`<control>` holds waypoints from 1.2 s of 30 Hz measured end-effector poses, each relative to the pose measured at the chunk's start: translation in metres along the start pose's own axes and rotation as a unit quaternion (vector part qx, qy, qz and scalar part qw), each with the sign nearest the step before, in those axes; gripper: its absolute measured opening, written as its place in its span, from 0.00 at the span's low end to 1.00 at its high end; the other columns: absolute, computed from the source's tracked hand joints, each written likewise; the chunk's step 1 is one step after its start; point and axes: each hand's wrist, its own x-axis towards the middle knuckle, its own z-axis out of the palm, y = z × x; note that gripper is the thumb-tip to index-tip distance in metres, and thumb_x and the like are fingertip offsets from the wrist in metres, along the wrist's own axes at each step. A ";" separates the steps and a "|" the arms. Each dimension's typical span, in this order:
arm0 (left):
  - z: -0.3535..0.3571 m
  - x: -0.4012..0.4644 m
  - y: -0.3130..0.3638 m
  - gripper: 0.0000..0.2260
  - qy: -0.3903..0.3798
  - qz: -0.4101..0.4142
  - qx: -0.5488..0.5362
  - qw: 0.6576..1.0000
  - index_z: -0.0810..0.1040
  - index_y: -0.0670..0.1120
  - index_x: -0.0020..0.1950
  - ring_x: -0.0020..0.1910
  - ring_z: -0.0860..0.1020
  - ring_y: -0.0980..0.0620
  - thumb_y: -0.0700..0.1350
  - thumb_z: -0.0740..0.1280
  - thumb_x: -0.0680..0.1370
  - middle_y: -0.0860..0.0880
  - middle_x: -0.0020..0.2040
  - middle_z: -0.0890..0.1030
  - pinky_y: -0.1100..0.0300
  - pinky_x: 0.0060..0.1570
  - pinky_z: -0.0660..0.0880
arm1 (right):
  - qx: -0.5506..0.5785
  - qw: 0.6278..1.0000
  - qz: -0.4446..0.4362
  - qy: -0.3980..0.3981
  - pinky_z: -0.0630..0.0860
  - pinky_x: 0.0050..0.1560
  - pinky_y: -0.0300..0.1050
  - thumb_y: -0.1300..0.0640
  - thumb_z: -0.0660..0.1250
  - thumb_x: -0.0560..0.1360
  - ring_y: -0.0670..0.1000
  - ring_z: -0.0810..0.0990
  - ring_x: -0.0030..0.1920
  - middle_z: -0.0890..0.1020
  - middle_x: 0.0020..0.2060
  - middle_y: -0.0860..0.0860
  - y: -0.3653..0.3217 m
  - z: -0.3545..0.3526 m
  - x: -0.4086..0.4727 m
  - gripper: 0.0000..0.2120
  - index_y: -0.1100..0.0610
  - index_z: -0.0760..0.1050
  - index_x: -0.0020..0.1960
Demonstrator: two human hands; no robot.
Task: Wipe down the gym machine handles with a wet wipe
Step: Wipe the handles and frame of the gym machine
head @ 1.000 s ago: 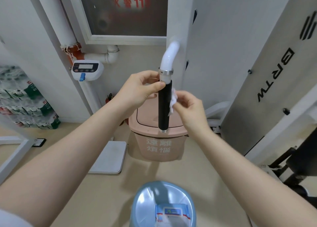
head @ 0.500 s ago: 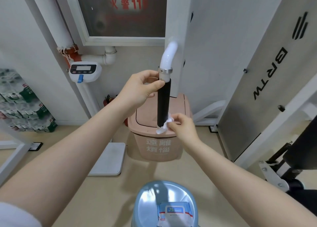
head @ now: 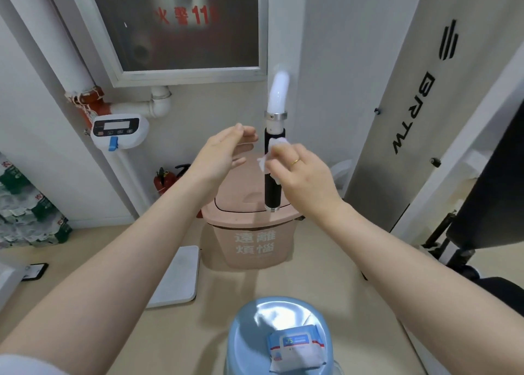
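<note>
A black-gripped machine handle [head: 272,193] hangs upright from a white curved tube with a metal collar [head: 275,115]. My right hand [head: 304,176] presses a crumpled white wet wipe [head: 269,156] against the upper part of the black grip, fingers closed on it. My left hand [head: 224,153] hovers just left of the handle, off it, with fingers spread and nothing in it.
A pink lidded bin [head: 249,221] stands on the floor behind the handle. A blue stool [head: 280,337] near me carries a pack of wet wipes [head: 296,349]. A grey machine panel [head: 425,105] rises at the right, a scale display [head: 119,129] at the left.
My left hand has let go of the top of the handle and opened. My right hand moved the wipe up from the grip's lower end to its upper part.
</note>
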 end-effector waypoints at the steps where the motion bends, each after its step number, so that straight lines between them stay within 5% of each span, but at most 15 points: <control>1: -0.002 -0.001 -0.002 0.15 0.002 -0.001 0.004 1.000 0.76 0.48 0.58 0.59 0.76 0.53 0.50 0.52 0.83 0.49 0.57 0.79 0.56 0.60 0.71 | -0.070 0.993 -0.097 -0.020 0.69 0.33 0.44 0.65 0.60 0.74 0.54 0.77 0.37 0.82 0.44 0.52 0.000 0.010 -0.008 0.10 0.58 0.77 0.39; 5: -0.005 -0.005 -0.006 0.14 0.007 -0.003 0.019 1.000 0.76 0.48 0.55 0.57 0.77 0.52 0.50 0.52 0.83 0.50 0.55 0.79 0.56 0.57 0.72 | -0.209 0.929 -0.301 -0.053 0.67 0.50 0.46 0.66 0.64 0.69 0.53 0.78 0.41 0.82 0.44 0.53 0.008 0.025 -0.013 0.09 0.56 0.78 0.35; 10: -0.011 -0.005 -0.013 0.13 0.028 -0.002 0.019 0.999 0.77 0.47 0.55 0.56 0.76 0.52 0.46 0.53 0.83 0.49 0.55 0.79 0.58 0.55 0.72 | -0.208 0.953 -0.211 0.065 0.70 0.61 0.47 0.66 0.62 0.71 0.54 0.74 0.51 0.83 0.44 0.50 0.007 0.023 0.013 0.08 0.56 0.78 0.39; 15: -0.008 -0.003 -0.014 0.12 0.062 -0.001 0.024 0.998 0.77 0.47 0.53 0.52 0.76 0.54 0.43 0.53 0.82 0.51 0.52 0.79 0.62 0.49 0.72 | -0.259 0.911 -0.321 0.000 0.64 0.61 0.50 0.66 0.62 0.70 0.55 0.70 0.56 0.76 0.49 0.52 0.018 0.043 -0.027 0.10 0.54 0.79 0.39; 20: 0.002 0.001 -0.013 0.12 0.060 -0.001 0.028 0.998 0.77 0.50 0.51 0.48 0.78 0.55 0.44 0.54 0.82 0.52 0.50 0.79 0.62 0.48 0.73 | -0.128 0.957 -0.105 0.238 0.64 0.47 0.45 0.64 0.64 0.73 0.50 0.70 0.45 0.78 0.42 0.47 0.033 0.010 0.015 0.09 0.51 0.77 0.41; 23: 0.019 0.004 -0.009 0.11 0.040 0.018 0.024 0.999 0.77 0.53 0.50 0.44 0.79 0.56 0.44 0.55 0.82 0.54 0.48 0.80 0.62 0.46 0.73 | 0.130 0.975 0.060 0.173 0.67 0.44 0.42 0.64 0.61 0.74 0.50 0.71 0.44 0.76 0.45 0.52 0.035 0.009 0.013 0.08 0.53 0.72 0.49; 25: 0.031 0.003 -0.007 0.10 0.031 0.039 0.029 0.998 0.77 0.54 0.52 0.44 0.79 0.60 0.44 0.57 0.82 0.57 0.46 0.81 0.67 0.44 0.74 | 0.291 0.923 0.243 0.062 0.69 0.42 0.39 0.63 0.60 0.75 0.47 0.73 0.43 0.78 0.46 0.53 0.025 0.012 0.007 0.08 0.52 0.73 0.50; 27: 0.037 -0.001 -0.006 0.08 0.045 0.064 0.044 0.996 0.77 0.52 0.55 0.43 0.79 0.66 0.43 0.60 0.80 0.58 0.46 0.81 0.72 0.44 0.73 | 0.420 0.824 0.375 -0.068 0.72 0.43 0.37 0.62 0.59 0.77 0.45 0.76 0.43 0.79 0.43 0.47 0.022 0.023 -0.008 0.08 0.51 0.74 0.48; 29: 0.035 -0.004 -0.007 0.10 0.051 0.079 0.091 0.991 0.75 0.52 0.58 0.49 0.77 0.67 0.42 0.64 0.78 0.59 0.50 0.79 0.72 0.51 0.72 | 0.463 0.756 0.414 -0.210 0.73 0.42 0.35 0.63 0.61 0.77 0.46 0.77 0.43 0.79 0.39 0.45 0.029 0.038 -0.034 0.07 0.54 0.76 0.48; 31: 0.033 -0.008 -0.010 0.15 0.049 0.071 0.127 0.988 0.73 0.54 0.59 0.54 0.76 0.64 0.41 0.68 0.75 0.59 0.53 0.78 0.67 0.57 0.71 | 0.449 0.727 0.416 -0.310 0.74 0.43 0.37 0.62 0.62 0.77 0.47 0.77 0.43 0.79 0.38 0.47 0.037 0.047 -0.048 0.06 0.59 0.77 0.50; 33: 0.035 -0.011 -0.012 0.17 0.063 0.058 0.136 0.987 0.72 0.54 0.60 0.54 0.77 0.64 0.38 0.68 0.75 0.59 0.54 0.78 0.68 0.56 0.71 | 0.490 0.708 0.410 -0.302 0.75 0.42 0.35 0.63 0.62 0.77 0.46 0.78 0.41 0.80 0.39 0.48 0.039 0.047 -0.038 0.06 0.60 0.77 0.50; 36: 0.040 -0.012 -0.011 0.17 0.102 0.046 0.141 0.984 0.72 0.54 0.60 0.50 0.78 0.67 0.37 0.67 0.75 0.58 0.52 0.79 0.71 0.53 0.72 | 0.579 0.695 0.386 -0.179 0.76 0.43 0.34 0.65 0.61 0.77 0.44 0.78 0.41 0.81 0.40 0.48 0.036 0.042 -0.005 0.07 0.58 0.78 0.49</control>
